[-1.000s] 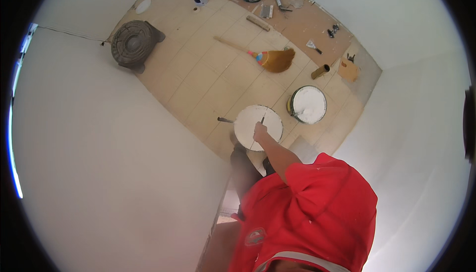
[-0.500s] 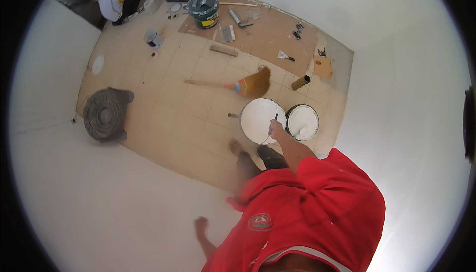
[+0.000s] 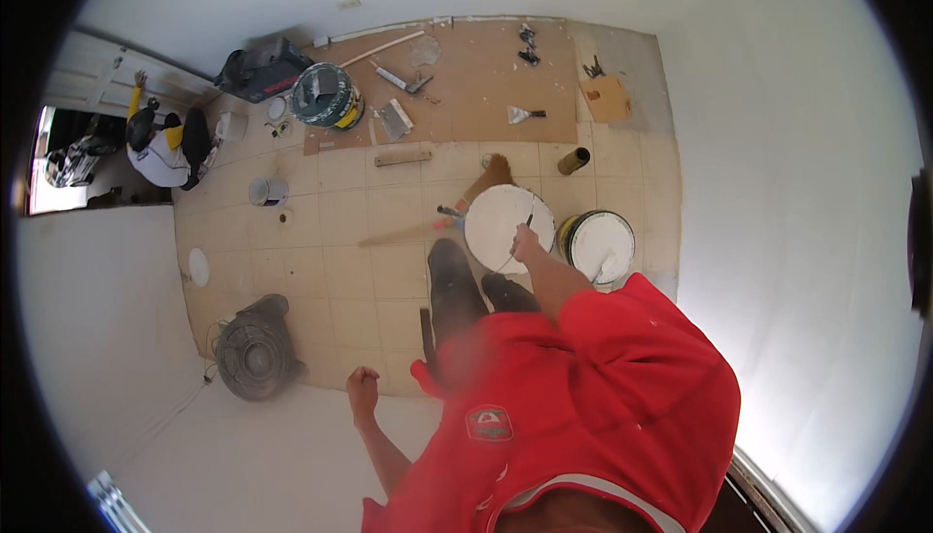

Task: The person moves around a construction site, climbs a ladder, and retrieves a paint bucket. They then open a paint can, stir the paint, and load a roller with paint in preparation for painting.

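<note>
My right hand (image 3: 526,244) is closed round the thin wire handle of a large round bucket (image 3: 505,210), with a dark grip showing beside the fingers. The bucket's top is white; whether that is a lid or its contents I cannot tell. A dark stub (image 3: 449,210) juts out at its left edge. My left hand (image 3: 362,389) hangs at my left side with curled fingers, and nothing shows in it. Right of the held bucket stands a second dark bucket (image 3: 601,243) with a white top. The straw broom (image 3: 484,183) lies on the tiles, partly hidden behind the held bucket.
A round dark fan-like machine (image 3: 255,353) sits at the left. Brown board (image 3: 457,86) bears a scraper (image 3: 525,114) and a caulking gun (image 3: 394,76). A lidded bucket (image 3: 328,98) stands beside it. Another person (image 3: 165,159) crouches by the doorway.
The view has swung, bringing the doorway in at left. The held bucket now covers part of the broom and stands farther from the second bucket. My left hand has come forward.
</note>
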Tool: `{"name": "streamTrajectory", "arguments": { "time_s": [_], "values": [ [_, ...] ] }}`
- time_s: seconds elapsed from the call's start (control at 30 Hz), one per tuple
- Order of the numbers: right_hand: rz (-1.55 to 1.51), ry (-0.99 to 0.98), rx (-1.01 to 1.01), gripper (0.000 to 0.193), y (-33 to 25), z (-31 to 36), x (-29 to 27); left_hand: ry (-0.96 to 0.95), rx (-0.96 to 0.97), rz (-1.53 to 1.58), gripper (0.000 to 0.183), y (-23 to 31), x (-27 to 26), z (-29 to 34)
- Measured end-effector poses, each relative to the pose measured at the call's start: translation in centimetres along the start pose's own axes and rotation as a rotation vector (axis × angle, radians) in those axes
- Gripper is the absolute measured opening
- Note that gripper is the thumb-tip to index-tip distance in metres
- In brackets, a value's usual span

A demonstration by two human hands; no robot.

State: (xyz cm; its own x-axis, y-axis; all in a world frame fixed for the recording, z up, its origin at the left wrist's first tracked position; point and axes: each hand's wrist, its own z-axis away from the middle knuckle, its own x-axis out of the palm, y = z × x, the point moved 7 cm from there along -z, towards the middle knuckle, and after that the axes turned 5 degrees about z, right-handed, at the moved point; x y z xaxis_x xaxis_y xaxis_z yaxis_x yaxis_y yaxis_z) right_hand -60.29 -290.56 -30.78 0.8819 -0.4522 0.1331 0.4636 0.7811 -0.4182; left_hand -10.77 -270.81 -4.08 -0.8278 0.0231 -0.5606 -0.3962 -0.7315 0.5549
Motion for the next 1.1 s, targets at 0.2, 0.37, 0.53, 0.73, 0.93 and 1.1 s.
{"name": "streamTrajectory", "arguments": {
  "time_s": [0.2, 0.37, 0.53, 0.73, 0.93, 1.1],
  "values": [
    [-0.388, 0.371, 0.205, 0.029, -4.3, -8.1, -2.7, -0.213, -0.058, -0.303, 0.022, 0.6, 4.3, -14.8],
    [-0.415, 0.475, 0.185, 0.029, -10.2, -15.4, 3.6, -0.486, 0.335, -0.546, 0.026, 4.0, 5.0, -31.7],
    [-0.58, 0.356, 0.126, 0.017, -14.3, -21.2, 0.7, -0.283, -0.315, -0.042, 0.021, 10.6, 2.1, -40.0],
    [-0.647, 0.114, 0.026, 0.012, -22.7, -30.2, 2.9, -0.21, -0.382, -0.256, 0.017, 17.1, -6.8, -48.5],
    [-0.331, 0.114, -0.102, 0.02, -32.4, -34.0, 13.0, -0.221, -0.28, -0.521, 0.015, 16.1, -10.3, -50.7],
    [-0.703, 0.244, -0.07, 0.018, -36.7, -41.6, 14.8, -0.284, -0.385, -0.428, 0.018, 15.2, -8.6, -49.6]
  ]
}}
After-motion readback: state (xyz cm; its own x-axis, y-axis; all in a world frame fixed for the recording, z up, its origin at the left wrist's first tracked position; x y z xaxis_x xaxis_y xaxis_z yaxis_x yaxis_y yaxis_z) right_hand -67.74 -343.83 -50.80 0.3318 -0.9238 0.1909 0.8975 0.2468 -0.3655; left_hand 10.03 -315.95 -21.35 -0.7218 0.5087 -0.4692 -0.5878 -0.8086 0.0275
